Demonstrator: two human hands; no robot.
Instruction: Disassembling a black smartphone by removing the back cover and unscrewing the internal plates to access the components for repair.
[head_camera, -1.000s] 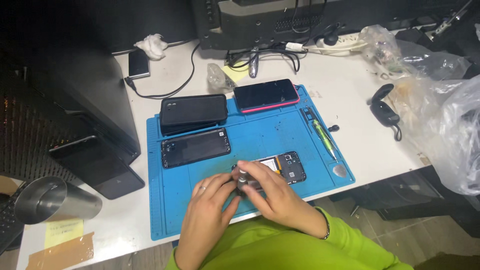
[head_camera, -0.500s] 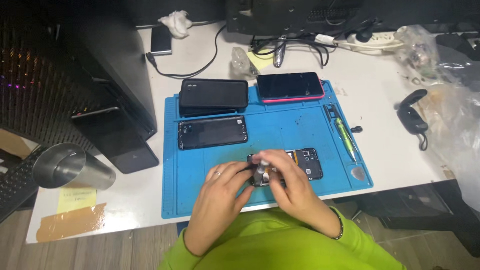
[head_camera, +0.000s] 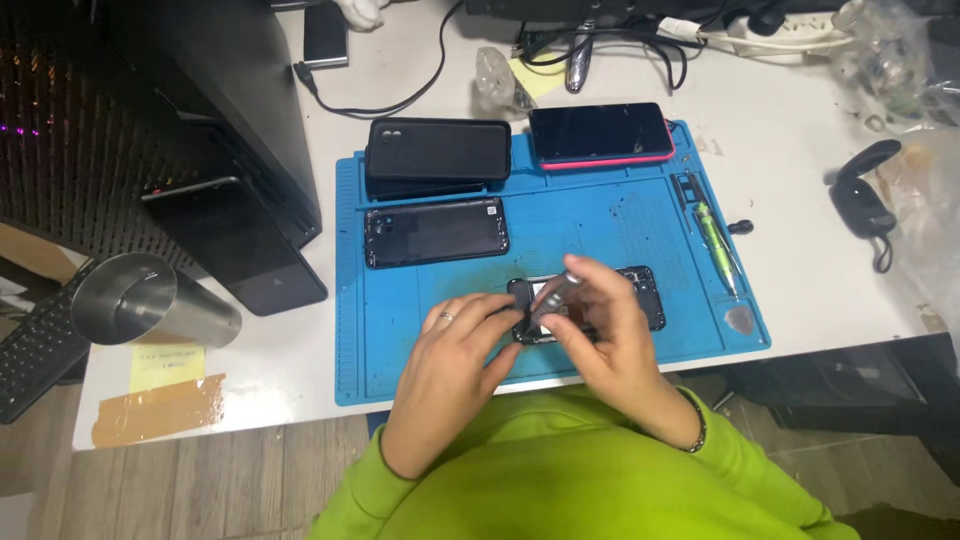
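Head view: the right hand (head_camera: 610, 335) pinches a grey screwdriver (head_camera: 556, 295) between thumb and fingers, shaft tilted, tip down on the opened phone (head_camera: 640, 296). The left hand (head_camera: 455, 350) sits just left of the grip, fingertips pressed against the near left edge of the opened phone, steadying it; its fingers are curled, clamping nothing else. The opened phone lies directly under the grip on the blue work mat (head_camera: 600, 220). Beyond the grip lie a black back cover (head_camera: 436, 231), a black case (head_camera: 437, 150) and a pink-edged phone (head_camera: 600, 133). Right of the grip, a green tool (head_camera: 715, 235) rests along the mat's edge. Far left stands a steel cup (head_camera: 150, 300).
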